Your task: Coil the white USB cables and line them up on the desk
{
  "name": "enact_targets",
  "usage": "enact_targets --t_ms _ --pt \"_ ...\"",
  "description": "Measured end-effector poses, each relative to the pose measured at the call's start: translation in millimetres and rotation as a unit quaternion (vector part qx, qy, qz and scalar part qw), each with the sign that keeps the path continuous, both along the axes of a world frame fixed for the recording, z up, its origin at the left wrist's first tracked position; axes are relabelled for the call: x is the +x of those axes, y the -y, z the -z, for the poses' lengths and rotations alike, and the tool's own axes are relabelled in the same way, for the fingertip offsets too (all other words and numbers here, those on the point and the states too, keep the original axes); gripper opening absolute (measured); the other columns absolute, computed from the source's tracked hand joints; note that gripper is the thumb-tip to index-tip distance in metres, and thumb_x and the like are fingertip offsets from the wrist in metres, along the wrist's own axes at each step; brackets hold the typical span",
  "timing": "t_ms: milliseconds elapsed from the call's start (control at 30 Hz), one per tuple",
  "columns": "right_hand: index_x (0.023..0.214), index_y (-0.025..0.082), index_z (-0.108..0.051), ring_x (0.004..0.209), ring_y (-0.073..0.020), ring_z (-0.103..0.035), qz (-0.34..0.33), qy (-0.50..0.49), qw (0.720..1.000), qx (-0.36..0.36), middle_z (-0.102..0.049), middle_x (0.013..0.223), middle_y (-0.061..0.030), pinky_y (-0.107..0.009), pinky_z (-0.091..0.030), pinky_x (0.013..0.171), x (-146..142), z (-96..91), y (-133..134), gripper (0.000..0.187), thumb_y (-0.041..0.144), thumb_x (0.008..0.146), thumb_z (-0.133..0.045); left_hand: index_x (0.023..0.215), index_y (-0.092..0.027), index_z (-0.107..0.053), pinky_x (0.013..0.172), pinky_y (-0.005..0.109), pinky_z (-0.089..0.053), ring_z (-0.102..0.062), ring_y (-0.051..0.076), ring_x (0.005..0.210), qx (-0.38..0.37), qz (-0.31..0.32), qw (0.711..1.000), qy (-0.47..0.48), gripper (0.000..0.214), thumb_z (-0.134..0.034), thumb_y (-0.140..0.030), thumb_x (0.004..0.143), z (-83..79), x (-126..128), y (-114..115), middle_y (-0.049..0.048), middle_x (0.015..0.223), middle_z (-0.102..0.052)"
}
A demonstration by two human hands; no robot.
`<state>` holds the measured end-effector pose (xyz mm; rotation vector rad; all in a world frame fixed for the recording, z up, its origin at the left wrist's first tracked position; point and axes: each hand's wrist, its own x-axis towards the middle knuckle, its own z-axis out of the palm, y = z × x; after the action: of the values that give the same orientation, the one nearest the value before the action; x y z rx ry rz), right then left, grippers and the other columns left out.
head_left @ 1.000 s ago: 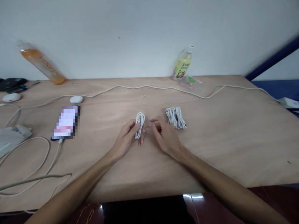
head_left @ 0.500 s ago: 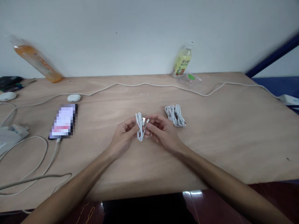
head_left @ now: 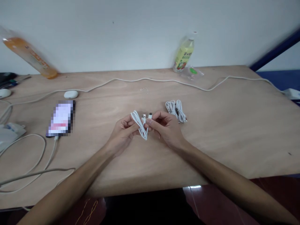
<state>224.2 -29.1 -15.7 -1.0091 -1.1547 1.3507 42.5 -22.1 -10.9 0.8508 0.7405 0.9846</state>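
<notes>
Between my hands, above the middle of the table, is a white USB cable (head_left: pixel 139 124) folded into a slim coil. My left hand (head_left: pixel 125 129) pinches the coil between thumb and fingers. My right hand (head_left: pixel 167 126) grips the cable's end, with its thumb near the two plugs. One plug is a metal USB plug (head_left: pixel 143 117); beside it stands a plug with a dark tip (head_left: pixel 150 115). Just behind my right hand lie bundled white cables (head_left: pixel 176 111) on the table.
A phone (head_left: pixel 61 118) with a charging cable lies at the left, near a white earbud case (head_left: pixel 71 94). Along the back runs a long white cord (head_left: pixel 164 80). An orange drink bottle (head_left: pixel 30 57) and a yellow-labelled bottle (head_left: pixel 184 54) lean against the wall.
The coil has tilted, its top leaning further left. The dark-tipped plug has turned and now shows more plainly beside the USB plug. The whole view has shifted slightly.
</notes>
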Motion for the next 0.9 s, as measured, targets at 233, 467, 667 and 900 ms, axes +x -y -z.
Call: enact_targets --t_ms 233,467,667,900 --pt "0.073 0.024 -0.064 0.061 -0.0138 -0.059 0.021 0.029 0.999 0.015 -0.066 0.066 0.0022 -0.026 -0.044 0.050 0.8 -1.9 -0.6 0.040 0.052 0.083 -0.090 0.092 -0.015 -0.082 0.073 0.034 -0.068 -0.081 0.023 0.077 -0.013 -0.012 0.999 -0.031 0.033 -0.100 -0.037 0.075 1.4 0.0 -0.9 0.0064 0.082 -0.083" --pt "0.073 0.024 -0.065 0.060 -0.0128 -0.054 0.025 0.019 0.999 0.024 -0.062 0.066 0.0030 -0.025 -0.041 0.049 0.1 0.1 -0.6 0.040 0.053 0.083 -0.090 0.093 -0.015 -0.081 0.072 0.030 -0.067 -0.079 0.020 0.076 -0.029 -0.008 0.999 -0.013 0.034 -0.101 -0.036 0.075 1.4 0.0 -1.4 0.0056 0.081 -0.082" --pt "0.076 0.024 -0.069 0.055 -0.0117 -0.051 0.009 0.016 1.000 0.023 -0.062 0.065 0.0035 -0.025 -0.040 0.046 -0.4 -1.9 -0.6 0.041 0.060 0.082 -0.088 0.098 -0.015 -0.082 0.077 0.028 -0.065 -0.077 0.017 0.078 -0.042 -0.002 0.998 0.036 0.022 -0.094 -0.025 0.083 -0.6 -1.0 -1.0 0.0047 0.086 -0.081" --pt "0.082 0.024 -0.077 0.052 -0.0112 -0.048 -0.001 0.065 0.997 0.033 -0.058 0.059 0.0046 -0.025 -0.036 0.046 -1.1 -2.9 1.7 0.032 0.055 0.090 -0.081 0.102 -0.014 -0.079 0.077 0.036 -0.066 -0.074 0.020 0.071 -0.097 0.035 0.992 0.070 0.016 -0.076 -0.029 0.097 -4.7 -0.2 -2.6 0.0046 0.086 -0.072"
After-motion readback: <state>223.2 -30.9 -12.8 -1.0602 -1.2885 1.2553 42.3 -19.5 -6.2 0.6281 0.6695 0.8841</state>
